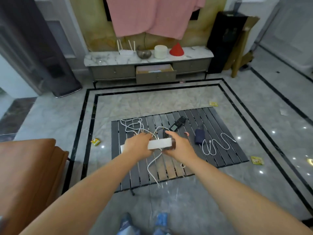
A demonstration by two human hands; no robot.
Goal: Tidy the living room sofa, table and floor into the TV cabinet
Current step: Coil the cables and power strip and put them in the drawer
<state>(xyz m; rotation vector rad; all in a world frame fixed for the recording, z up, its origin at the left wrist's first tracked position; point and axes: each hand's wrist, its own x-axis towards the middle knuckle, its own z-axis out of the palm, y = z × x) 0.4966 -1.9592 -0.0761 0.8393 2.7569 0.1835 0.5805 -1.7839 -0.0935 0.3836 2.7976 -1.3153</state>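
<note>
White power strip (160,144), rigid and seemingly light, trailing limp cord (153,165), is held above the bench (220,119) at six o'clock, ends clasped by left grip (138,144) and right grip (179,145).

Bare forearms; seemingly blue shoe covers (161,223).

The dark slatted low surface (220,119) stands on the grey marble floor (50,119), before the marble-topped TV cabinet (108,58) with its open middle drawer (155,69). On the surface, 1 black remote control (177,123) lies left of the dark blue pouch (199,136), and the coiled white cable (215,145) lies right of the pouch. The brown leather sofa (28,175) stands left of the surface.
</note>
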